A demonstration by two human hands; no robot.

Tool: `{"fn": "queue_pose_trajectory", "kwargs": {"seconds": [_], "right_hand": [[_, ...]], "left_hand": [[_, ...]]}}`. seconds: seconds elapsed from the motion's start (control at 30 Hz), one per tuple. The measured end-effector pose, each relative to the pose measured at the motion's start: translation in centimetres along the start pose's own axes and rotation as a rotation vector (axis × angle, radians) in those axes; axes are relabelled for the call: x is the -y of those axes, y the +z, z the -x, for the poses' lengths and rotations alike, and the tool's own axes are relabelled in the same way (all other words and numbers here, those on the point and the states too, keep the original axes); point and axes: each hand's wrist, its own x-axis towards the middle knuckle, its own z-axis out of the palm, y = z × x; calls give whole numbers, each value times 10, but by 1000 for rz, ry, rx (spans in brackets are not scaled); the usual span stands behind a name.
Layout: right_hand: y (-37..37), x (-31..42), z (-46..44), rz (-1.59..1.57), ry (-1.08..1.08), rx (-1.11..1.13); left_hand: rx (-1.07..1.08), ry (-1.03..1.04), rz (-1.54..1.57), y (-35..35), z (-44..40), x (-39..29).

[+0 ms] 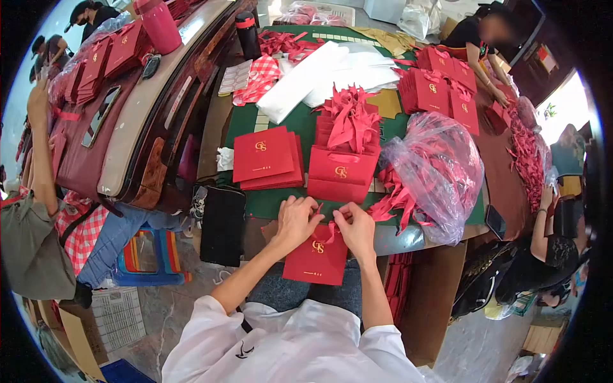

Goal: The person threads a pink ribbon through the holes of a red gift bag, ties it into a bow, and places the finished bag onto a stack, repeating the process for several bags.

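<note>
A small red paper gift bag (313,267) with a gold logo hangs over my lap at the table's front edge. My left hand (295,220) is closed at the bag's top left, thumb and finger pinched on its ribbon. Opposite it, my right hand (356,228) pinches the red ribbon handle (330,235) at the top right. The fingertips partly hide the ribbon ends. Just beyond my hands stands a row of red bags with ribbons (341,173). To its left lies a stack of flat red bags (262,156).
A clear plastic bag of red ribbons (440,172) sits on the right. White sheets (297,83), a black bottle (248,35) and more red bags (429,92) are farther back. A black pouch (222,223) lies at left. Other people work at both sides.
</note>
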Motion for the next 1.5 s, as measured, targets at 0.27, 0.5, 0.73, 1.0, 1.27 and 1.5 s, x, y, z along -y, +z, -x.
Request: {"fn": "queue_pose_trajectory", "kwargs": {"seconds": [0.27,0.5,0.73,1.0,1.27,1.5], "right_hand": [[6,-14,2,-471,21,130],[0,-7,5,-462,10,130],[-15,8,8,-330,14,134],[-29,-14,7,-709,130,62],[-12,-12,1,-692,134,-48],[-9,-19,-15,-733,145,-154]], "left_hand": [[-46,-159,503,2,8,-8],[-37,-36,450,-14,8,-21],[-54,112,249,-17,13,-28],[-43,-124,743,-26,35,2],[241,-13,568,-47,62,-8],[356,-99,631,-57,94,-21]]}}
